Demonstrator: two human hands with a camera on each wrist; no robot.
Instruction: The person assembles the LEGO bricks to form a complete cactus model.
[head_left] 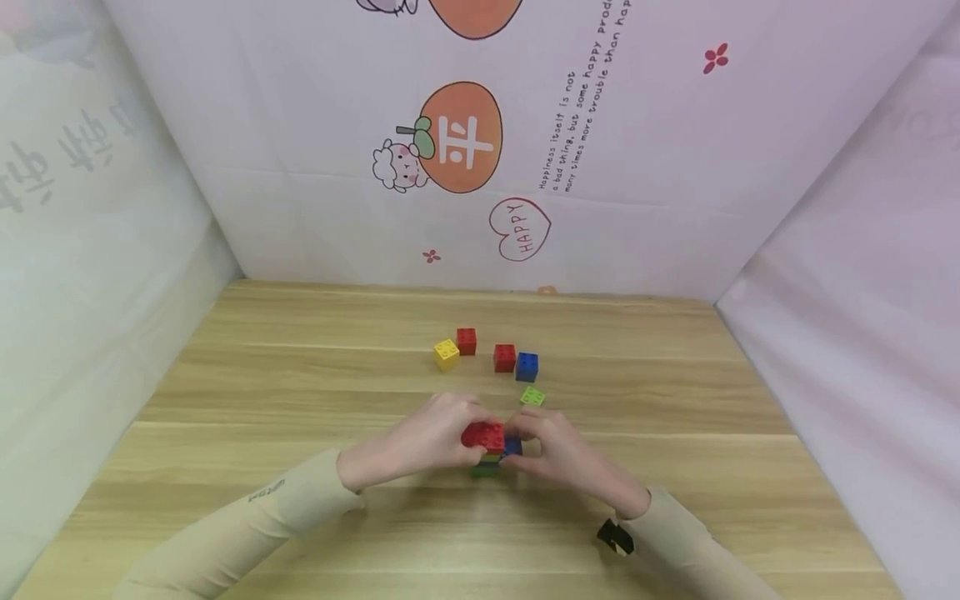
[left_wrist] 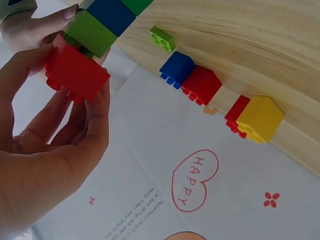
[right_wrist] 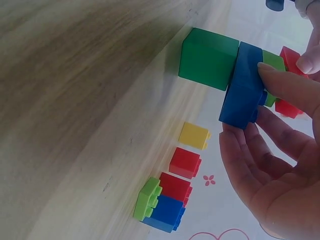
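On the left of the stack [head_left: 491,442] between my hands, up top, the red brick [left_wrist: 77,70] sits askew on the lime green brick [left_wrist: 92,35], studs showing between them; an off-centre push could pop it loose. My left hand [head_left: 441,432] has thumb and fingers parted to that red brick's width, gripping it. Rightward, the blue brick [right_wrist: 238,102] juts past the green brick [right_wrist: 210,59] beneath; pressing that overhang could lever the joint apart. My right hand [head_left: 557,448], parted about as little, pinches the blue end.
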